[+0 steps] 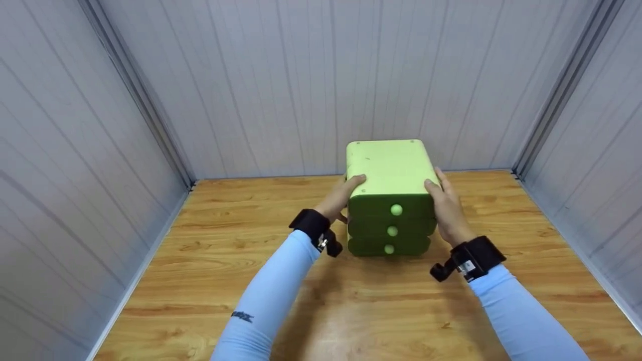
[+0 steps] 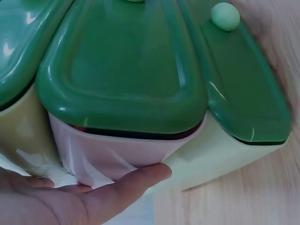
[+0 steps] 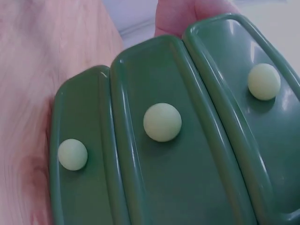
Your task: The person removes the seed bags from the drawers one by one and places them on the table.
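Observation:
A small three-drawer storage box [image 1: 391, 165] stands on the wooden floor, with a pale yellow-green shell and dark green drawer fronts. Each front has a round pale green knob [image 1: 396, 210]. My left hand [image 1: 341, 198] holds the box's left side, thumb over the top edge and fingers along the wall. On the opposite side, my right hand [image 1: 448, 208] grips the upper right edge, its thumb at the top front corner. The left wrist view shows fingers against the side below the drawer fronts [image 2: 131, 70]. In the right wrist view the drawers [image 3: 173, 140] look pushed in.
Wood-grain boards [image 1: 241, 260] spread around the box on both sides and in front. A pale panelled wall [image 1: 281, 90] rises close behind it. Side walls [image 1: 75, 175] with metal corner strips stand at left and right.

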A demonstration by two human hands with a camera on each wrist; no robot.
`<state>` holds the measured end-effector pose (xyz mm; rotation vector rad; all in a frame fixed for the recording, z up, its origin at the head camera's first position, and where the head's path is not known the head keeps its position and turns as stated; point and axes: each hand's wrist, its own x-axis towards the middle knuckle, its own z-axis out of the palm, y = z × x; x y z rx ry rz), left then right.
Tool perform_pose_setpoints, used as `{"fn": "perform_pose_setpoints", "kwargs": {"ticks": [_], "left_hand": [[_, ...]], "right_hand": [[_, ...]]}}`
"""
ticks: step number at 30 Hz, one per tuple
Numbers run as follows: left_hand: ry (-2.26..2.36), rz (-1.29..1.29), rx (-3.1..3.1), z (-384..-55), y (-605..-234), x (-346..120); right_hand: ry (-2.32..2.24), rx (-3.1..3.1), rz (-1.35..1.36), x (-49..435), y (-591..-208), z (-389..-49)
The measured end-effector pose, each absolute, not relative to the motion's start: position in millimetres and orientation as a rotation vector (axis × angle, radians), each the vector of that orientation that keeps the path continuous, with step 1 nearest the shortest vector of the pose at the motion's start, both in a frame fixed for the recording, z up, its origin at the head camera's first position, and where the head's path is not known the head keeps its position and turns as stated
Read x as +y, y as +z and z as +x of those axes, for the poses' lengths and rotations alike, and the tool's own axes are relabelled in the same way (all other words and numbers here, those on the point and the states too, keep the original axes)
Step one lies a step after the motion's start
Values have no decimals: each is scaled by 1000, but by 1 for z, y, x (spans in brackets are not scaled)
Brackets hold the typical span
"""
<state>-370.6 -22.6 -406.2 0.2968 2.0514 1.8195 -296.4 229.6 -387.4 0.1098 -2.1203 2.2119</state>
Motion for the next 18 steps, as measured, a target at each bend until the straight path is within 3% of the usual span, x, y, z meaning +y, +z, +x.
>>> {"fn": "perform_pose_setpoints", "kwargs": {"ticks": [18], "left_hand": [[1857,230,2088,-373,-404,-78]], "right_hand": [[2194,-2200,122,179,-384,-300]]}}
